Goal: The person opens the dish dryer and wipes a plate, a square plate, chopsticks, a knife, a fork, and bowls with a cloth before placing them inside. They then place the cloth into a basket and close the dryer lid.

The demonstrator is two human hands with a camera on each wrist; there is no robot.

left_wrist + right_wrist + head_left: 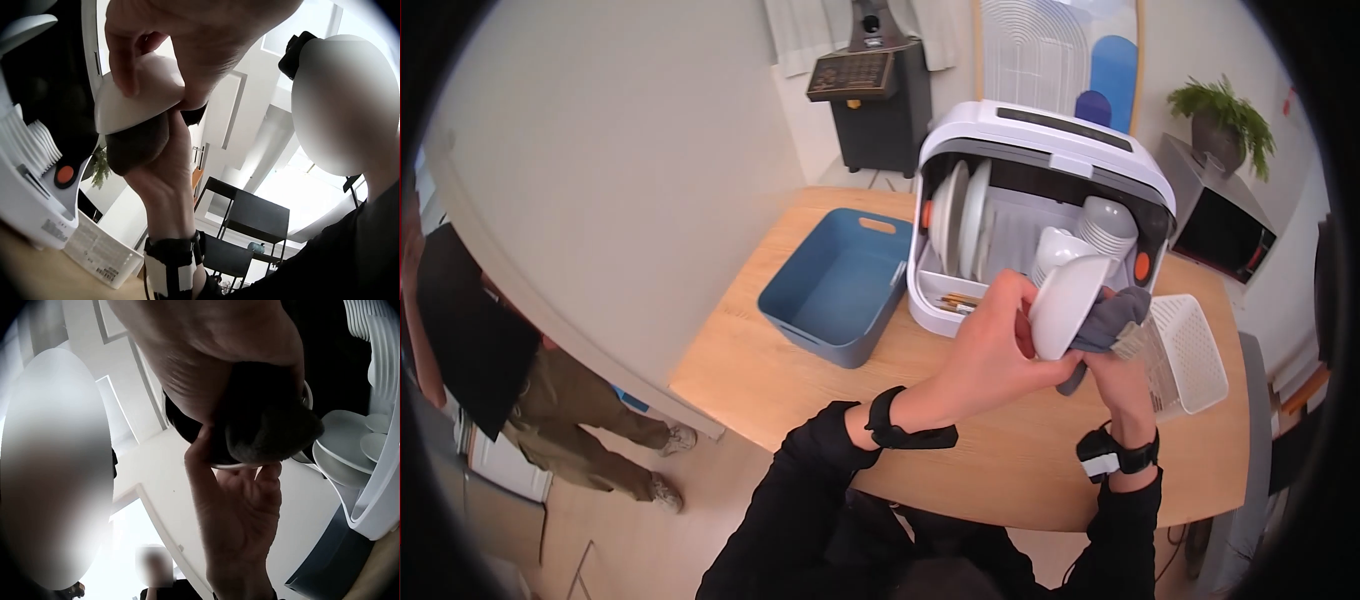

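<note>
In the head view my left hand (990,345) grips a white bowl (1065,305) by its rim, fingers around the outside. The bowl is tilted on its side, with its opening toward my right hand (1114,372). A dark grey cloth (1112,318) is bunched in that right hand and pressed against the inside of the bowl. In the left wrist view the cloth (137,147) shows just below the bowl (140,94). The right wrist view shows the cloth (272,428) covering most of the bowl. Both hands are raised above the table, in front of a white dish cabinet (930,310).
Upright plates (972,220), stacked bowls (1108,228) and cups (1055,250) stand inside the open cabinet. A blue basket (830,340) is left of it on the wooden table (1020,470), a white perforated basket (1200,350) right. Another person (590,430) stands at far left.
</note>
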